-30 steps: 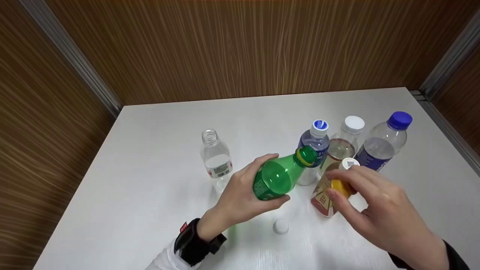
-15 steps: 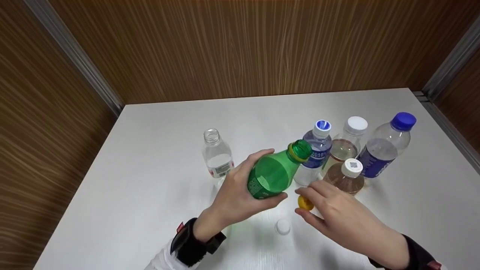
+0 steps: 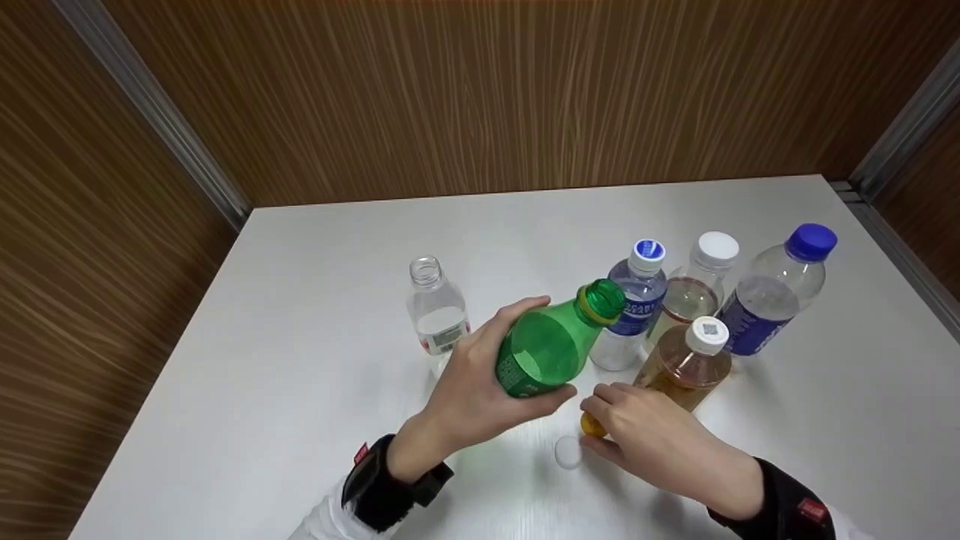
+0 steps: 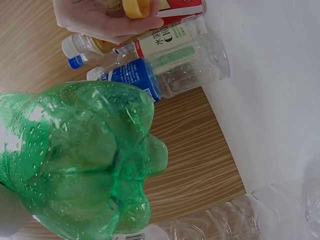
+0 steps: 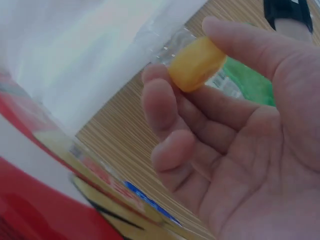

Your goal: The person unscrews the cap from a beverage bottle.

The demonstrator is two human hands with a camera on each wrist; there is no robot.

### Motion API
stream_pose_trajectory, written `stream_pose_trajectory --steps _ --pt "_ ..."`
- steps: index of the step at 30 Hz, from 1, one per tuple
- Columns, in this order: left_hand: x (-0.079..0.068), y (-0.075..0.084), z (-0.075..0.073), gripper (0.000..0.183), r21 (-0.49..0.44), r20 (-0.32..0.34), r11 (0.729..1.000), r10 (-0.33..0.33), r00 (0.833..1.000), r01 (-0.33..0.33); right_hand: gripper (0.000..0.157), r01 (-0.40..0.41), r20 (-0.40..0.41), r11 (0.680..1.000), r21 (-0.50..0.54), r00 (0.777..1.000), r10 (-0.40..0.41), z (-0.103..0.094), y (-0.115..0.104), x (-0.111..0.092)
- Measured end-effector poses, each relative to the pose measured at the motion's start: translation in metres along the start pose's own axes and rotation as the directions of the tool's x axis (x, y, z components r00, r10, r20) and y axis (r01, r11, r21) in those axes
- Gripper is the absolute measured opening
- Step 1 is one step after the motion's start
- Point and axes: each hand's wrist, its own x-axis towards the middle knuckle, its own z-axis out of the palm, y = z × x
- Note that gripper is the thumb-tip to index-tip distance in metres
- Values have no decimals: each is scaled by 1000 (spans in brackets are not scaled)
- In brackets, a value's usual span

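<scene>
My left hand (image 3: 480, 379) grips a green plastic bottle (image 3: 544, 349) around its body, tilted with its uncapped neck toward the upper right. In the left wrist view the bottle's lobed base (image 4: 135, 170) fills much of the picture. My right hand (image 3: 660, 439) pinches a yellow bottle cap (image 5: 197, 64) between thumb and fingertips. Low over the table, that cap is just right of a white cap (image 3: 568, 452) lying on the surface. Behind the right hand stands a bottle with brownish liquid and a white cap (image 3: 684, 364).
An uncapped clear bottle (image 3: 439, 311) stands left of the green one. Back right stand a blue-labelled bottle (image 3: 637, 315), a white-capped bottle (image 3: 686, 296) and a blue-capped bottle (image 3: 772, 292). Wood-grain panels (image 3: 480, 97) border the white table (image 3: 300, 300).
My right hand has carried the yellow cap left and down, from in front of the brownish bottle to beside the white cap. The left hand with the green bottle has shifted only slightly.
</scene>
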Motion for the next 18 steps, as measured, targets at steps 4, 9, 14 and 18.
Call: stream_pose_trajectory --steps 4,9,14,18 --pt "0 0 1 81 4 6 1000 -7 1000 7 19 8 48 1000 -4 999 -8 10 2 0" --pt "0 -1 1 80 -11 17 1000 -6 1000 6 19 5 115 1000 -4 993 -4 16 2 -2" --pt "2 0 2 80 -26 33 1000 -12 999 12 17 -6 154 1000 13 988 4 20 4 -3" --pt "1 0 3 81 -37 47 999 -17 999 19 14 -21 184 998 54 983 11 22 4 -3"
